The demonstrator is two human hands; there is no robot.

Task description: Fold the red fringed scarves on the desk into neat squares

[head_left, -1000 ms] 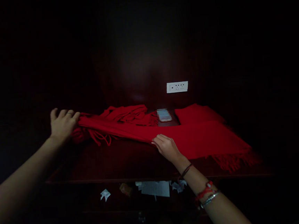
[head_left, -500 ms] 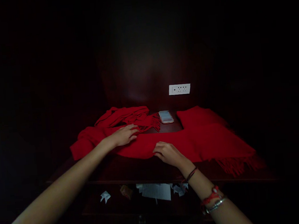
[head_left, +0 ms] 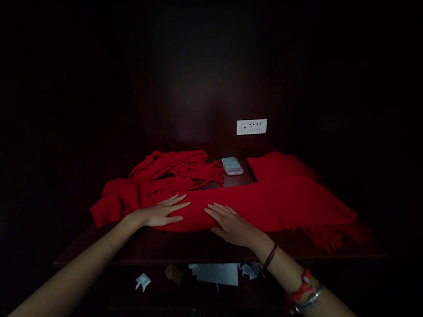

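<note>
A red fringed scarf (head_left: 278,202) lies across the dark wooden tabletop. Its right part is spread flat, with the fringe hanging toward the front edge, while the left part is bunched up in loose folds. My left hand (head_left: 164,213) rests on the middle-left of the cloth, fingers spread. Close to the scarf's near edge, my right hand (head_left: 232,224) lies palm down on it with fingers stretched out. Neither hand grips anything. Bracelets circle my right wrist and forearm.
Behind the scarf lies a phone (head_left: 232,166) with a blurred screen. A white socket plate (head_left: 251,127) is on the dark back wall. Below the tabletop, a shelf holds papers (head_left: 217,274), a brown lump (head_left: 174,274) and crumpled white scraps (head_left: 143,282).
My left hand has shifted left and nearer, its fingers now spread. The right hand has opened from curled fingers to flat ones. The cloth between them looks smoother.
</note>
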